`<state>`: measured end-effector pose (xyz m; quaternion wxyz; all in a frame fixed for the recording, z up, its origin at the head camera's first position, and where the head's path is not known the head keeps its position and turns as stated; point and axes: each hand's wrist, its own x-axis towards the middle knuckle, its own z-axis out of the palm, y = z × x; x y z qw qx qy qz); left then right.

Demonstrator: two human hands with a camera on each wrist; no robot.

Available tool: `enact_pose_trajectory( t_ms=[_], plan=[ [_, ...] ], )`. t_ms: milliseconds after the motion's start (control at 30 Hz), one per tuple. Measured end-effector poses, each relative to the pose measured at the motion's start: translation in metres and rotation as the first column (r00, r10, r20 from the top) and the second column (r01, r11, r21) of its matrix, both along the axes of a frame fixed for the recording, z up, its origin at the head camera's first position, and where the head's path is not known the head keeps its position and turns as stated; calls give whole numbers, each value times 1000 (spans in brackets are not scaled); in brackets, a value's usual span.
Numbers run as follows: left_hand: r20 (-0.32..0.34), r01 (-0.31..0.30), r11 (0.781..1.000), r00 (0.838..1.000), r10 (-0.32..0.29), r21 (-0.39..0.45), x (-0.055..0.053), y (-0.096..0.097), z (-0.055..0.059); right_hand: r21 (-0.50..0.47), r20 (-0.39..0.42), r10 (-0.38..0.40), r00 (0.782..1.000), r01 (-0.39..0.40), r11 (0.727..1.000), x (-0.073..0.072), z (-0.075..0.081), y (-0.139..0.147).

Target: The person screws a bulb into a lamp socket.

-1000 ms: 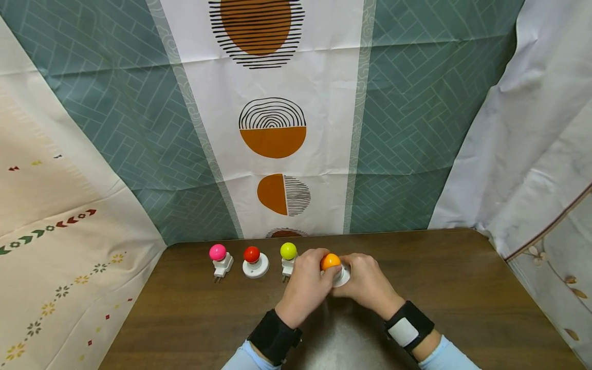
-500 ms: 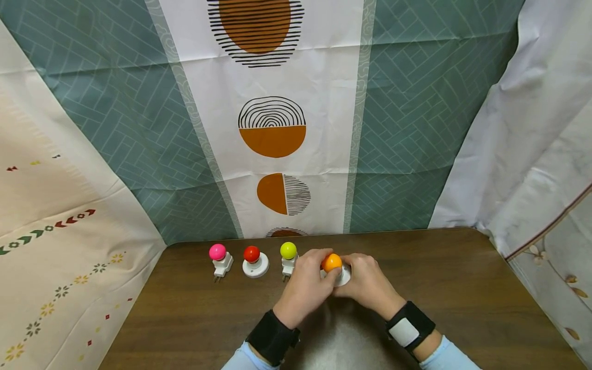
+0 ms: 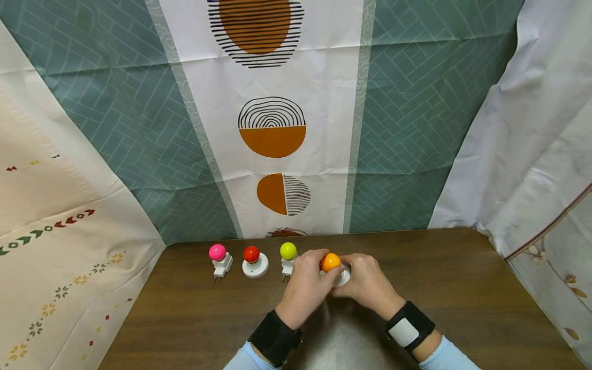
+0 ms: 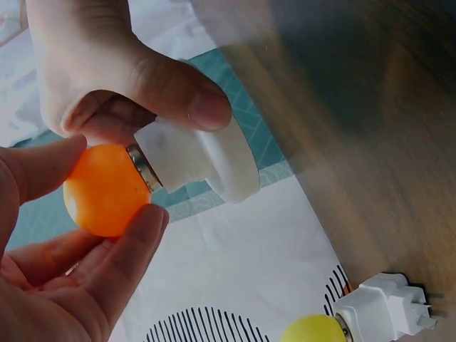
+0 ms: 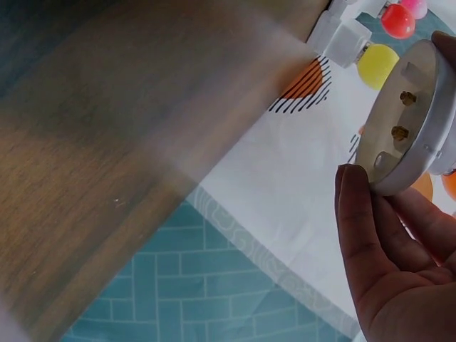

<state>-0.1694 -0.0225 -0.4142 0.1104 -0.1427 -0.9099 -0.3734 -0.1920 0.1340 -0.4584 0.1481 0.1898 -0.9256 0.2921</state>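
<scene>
Between my hands is an orange light bulb [image 4: 107,191] with its metal collar at a white round bulb holder [image 4: 178,153]. My left hand [image 3: 306,281] pinches the bulb between thumb and fingers. My right hand [image 3: 367,281] grips the holder by its round base, thumb on one side and fingers on the other. In the right wrist view the underside of the holder [image 5: 399,117] shows two brass screws, and it is raised off the table. Most of the bulb is hidden there behind the holder.
Left of my hands on the brown table [image 3: 194,318] stand a yellow-green bulb [image 3: 289,251] in a white plug socket, a red bulb [image 3: 252,254] in a round white holder, and a pink bulb [image 3: 217,252] in another plug socket. A patterned cloth [image 3: 407,128] hangs behind.
The orange bulb shifts very slightly between my left fingers. Both hands keep nearly the same place and hold; the other bulbs stay where they were.
</scene>
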Motion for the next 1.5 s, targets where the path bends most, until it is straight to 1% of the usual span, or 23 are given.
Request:
enact_pose_trajectory(
  t_ms=[267,500,600,667,767,833,967,1067,1167,1233,1367,1500],
  plan=[
    [4,58,998,998,-58,0,3,-2,-2,35,38,-3,999,2,999,3,1,1],
    [-46,126,992,991,-126,-15,-2,-5,-2,24,58,16,998,-17,1000,1,4,3],
    [-43,142,990,989,-143,-7,-4,-6,-2,20,54,24,998,-26,999,-1,3,4],
    [-29,145,989,989,-145,12,-4,-6,-1,14,51,31,998,-32,999,-2,3,5],
    [-7,144,988,990,-143,53,-5,-7,-1,-15,54,47,997,-46,999,-3,3,7],
    [-10,145,987,989,-145,71,-6,-8,-1,-51,66,59,996,-56,997,-5,4,9],
    [-15,130,988,992,-129,78,-8,-15,-1,-152,126,79,989,-59,987,-7,6,15],
    [19,94,994,995,-95,52,-8,-23,-2,-198,165,71,984,-38,980,-8,9,21],
    [77,83,997,994,-84,5,-10,-28,-5,-203,174,59,983,-22,979,-10,11,24],
    [120,97,995,988,-94,-22,-12,-30,-8,-205,176,60,983,-23,979,-11,11,25],
    [205,144,988,970,-132,-47,-15,-30,-14,-208,197,92,976,-50,977,-10,12,25],
    [230,187,981,958,-171,-45,-17,-28,-19,-203,219,133,966,-89,975,-7,12,24]
  ],
)
